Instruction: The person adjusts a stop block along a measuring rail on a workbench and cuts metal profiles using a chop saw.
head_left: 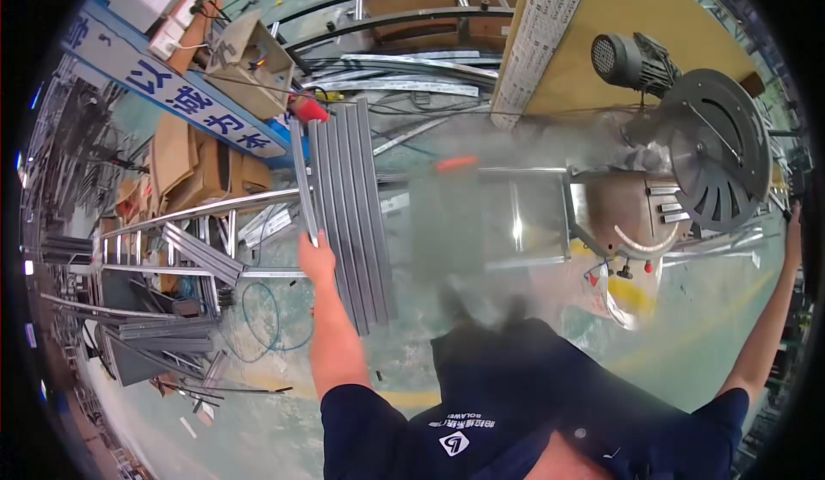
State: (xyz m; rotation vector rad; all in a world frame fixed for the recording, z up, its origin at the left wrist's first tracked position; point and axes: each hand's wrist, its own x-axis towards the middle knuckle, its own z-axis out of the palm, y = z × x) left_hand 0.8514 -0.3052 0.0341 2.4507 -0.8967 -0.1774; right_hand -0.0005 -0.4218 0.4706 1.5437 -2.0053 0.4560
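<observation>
At the left end of the work surface, my left hand (pixel 318 258) is closed around the near end of a narrow metal profile (pixel 302 179). Right beside it lies a row of long grey metal profiles (pixel 348 214), side by side. My right hand (pixel 793 226) is far out at the right edge, by the cut-off saw (pixel 718 149) with its large round disc and guard. Its fingers look curled at a dark part there, too small to name. A motor (pixel 636 61) sits behind the disc.
A metal rack (pixel 172 269) carries more profiles at left. Cardboard boxes (pixel 193 166) stand behind it, under a blue sign board (pixel 180 89). A yellowish panel (pixel 636 16) rises behind the saw. A blue hose (pixel 249 325) loops on the floor. A blurred patch covers the middle of the view.
</observation>
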